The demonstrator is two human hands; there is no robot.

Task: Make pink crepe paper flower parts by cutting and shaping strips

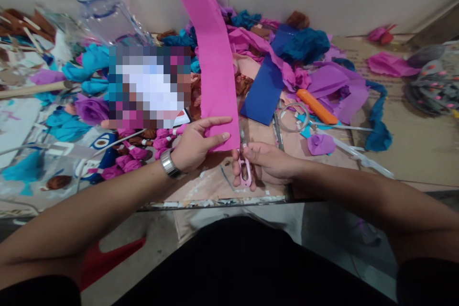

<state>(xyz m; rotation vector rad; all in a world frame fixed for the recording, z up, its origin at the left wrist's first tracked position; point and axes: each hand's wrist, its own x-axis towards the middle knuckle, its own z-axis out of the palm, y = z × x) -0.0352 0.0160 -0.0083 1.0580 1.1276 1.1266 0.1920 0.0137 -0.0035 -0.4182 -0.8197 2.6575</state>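
Observation:
A long pink crepe paper strip (217, 62) rises from the front of the table toward the wall. My left hand (197, 143) grips its lower end, thumb and forefinger on top and the other fingers beneath. In my right hand (267, 160) is a small pair of pink-handled scissors (245, 172), the fingers closed around the handle. The blades point away from me, along the strip's lower right edge. Whether they touch the paper I cannot tell. A blue card (263, 91) lies just beyond the scissors.
An orange cutter (317, 106), a tape ring (294, 117) and crumpled purple paper (337, 86) lie to the right. Paper flowers (91, 107) and a large clear bottle (111, 19) crowd the left. A wire bundle (433, 88) sits far right. The table's front edge (222, 203) runs below my hands.

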